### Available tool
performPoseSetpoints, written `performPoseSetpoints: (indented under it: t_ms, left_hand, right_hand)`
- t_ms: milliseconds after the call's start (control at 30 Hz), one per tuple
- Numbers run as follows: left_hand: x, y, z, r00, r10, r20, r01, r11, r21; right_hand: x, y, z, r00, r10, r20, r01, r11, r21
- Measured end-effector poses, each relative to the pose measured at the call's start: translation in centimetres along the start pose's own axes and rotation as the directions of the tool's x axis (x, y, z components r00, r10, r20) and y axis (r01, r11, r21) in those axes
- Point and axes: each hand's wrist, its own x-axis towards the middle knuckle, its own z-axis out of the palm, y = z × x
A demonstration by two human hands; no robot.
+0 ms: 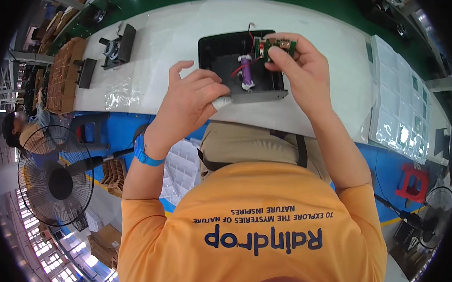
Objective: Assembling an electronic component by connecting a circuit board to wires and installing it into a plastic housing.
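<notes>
A black open plastic case [217, 52] lies on the table in front of me. Inside it sits a purple cylindrical battery [246, 74] with white material at both ends and red wires. My right hand [302, 68] pinches a small green circuit board [275, 46] above the case's far right part. Wires run near the board, one rising past the far rim. At the near left corner, my left hand [192, 96] grips the case's edge with bent fingers, one finger lifted away. Something white [221, 102] covers its thumb tip; the fingertips are partly hidden.
A speaker unit in a black housing [114, 50] and a black block [86, 73] stand left on the white table [160, 37]. Clear trays [402, 93] are stacked at the right. Fans [57, 184], a red stool [413, 183] and a cardboard divider box [65, 76] surround the table.
</notes>
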Motion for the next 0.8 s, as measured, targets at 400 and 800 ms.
performPoseSetpoints:
  t_ms: [400, 800]
  left_hand:
    - [1.8, 1.1, -4.3, 0.997, -0.039, -0.062, 0.019, 0.956, -0.292]
    - [4.0, 5.6, -4.2, 0.876, -0.449, -0.176, 0.222, 0.700, -0.679]
  right_hand:
    - [0.3, -2.9, -0.9, 0.999, -0.034, 0.017, 0.033, 0.999, 0.021]
    - [-1.0, -7.7, 1.5, 0.681, -0.616, 0.396, 0.696, 0.376, -0.611]
